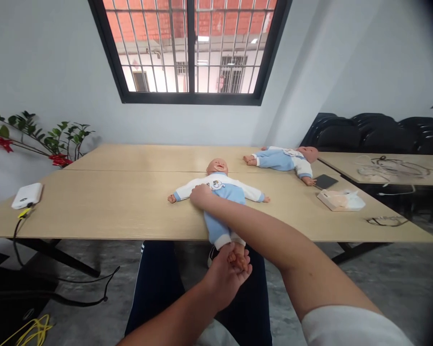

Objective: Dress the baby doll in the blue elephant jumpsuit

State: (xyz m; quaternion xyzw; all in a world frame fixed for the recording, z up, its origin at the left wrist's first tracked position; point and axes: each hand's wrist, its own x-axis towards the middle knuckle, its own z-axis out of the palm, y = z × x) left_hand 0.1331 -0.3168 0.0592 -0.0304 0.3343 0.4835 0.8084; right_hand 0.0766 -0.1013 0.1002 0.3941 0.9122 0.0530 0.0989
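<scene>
A baby doll (231, 193) in a white and light blue outfit lies face up on the table, arms spread, its legs hanging past the front edge. My left hand (225, 276) is closed around the doll's bare feet, just below the white trouser cuffs. Reaching across the doll from the right, my right hand (201, 195) rests at the side of its chest under one sleeve. Its fingers are curled against the outfit, with the fingertips hidden.
A second doll (279, 158) lies at the back right of the wooden table (130, 202). Near it are a dark flat pad (325, 181), a tissue pack (341, 200) and glasses (387, 221). A white box (27, 195) with a cable sits left, beside a plant (59, 139).
</scene>
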